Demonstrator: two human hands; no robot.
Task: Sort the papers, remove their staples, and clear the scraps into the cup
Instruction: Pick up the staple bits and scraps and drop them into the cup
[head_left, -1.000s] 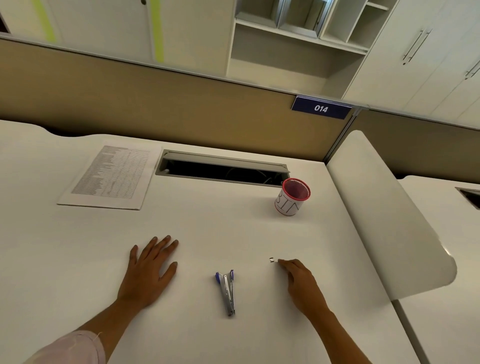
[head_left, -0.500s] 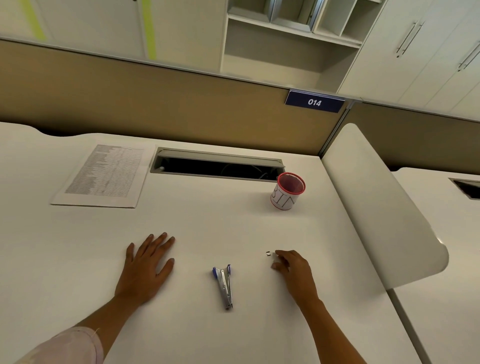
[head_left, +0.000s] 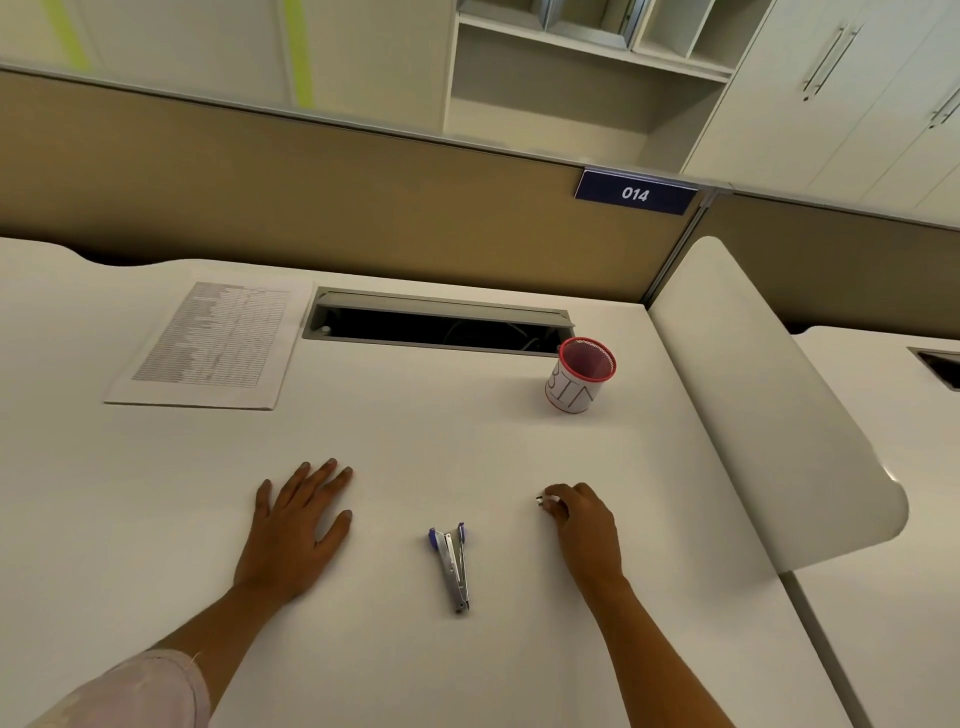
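While apparently clearing up: papers (head_left: 208, 345) far-left beyond staple remover (head_left: 451, 566), set aside as sorted; left hand (head_left: 293, 525) left of it, flat, empty, bracing; right hand (head_left: 584, 525) right of it, pinching scrap (head_left: 542, 500); cup (head_left: 576, 384) beyond-right, awaiting it.

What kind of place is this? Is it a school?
Most likely an office. The white desk has a cable slot, the low partition behind it carries a number sign reading 014, and cupboards and shelves line the wall.
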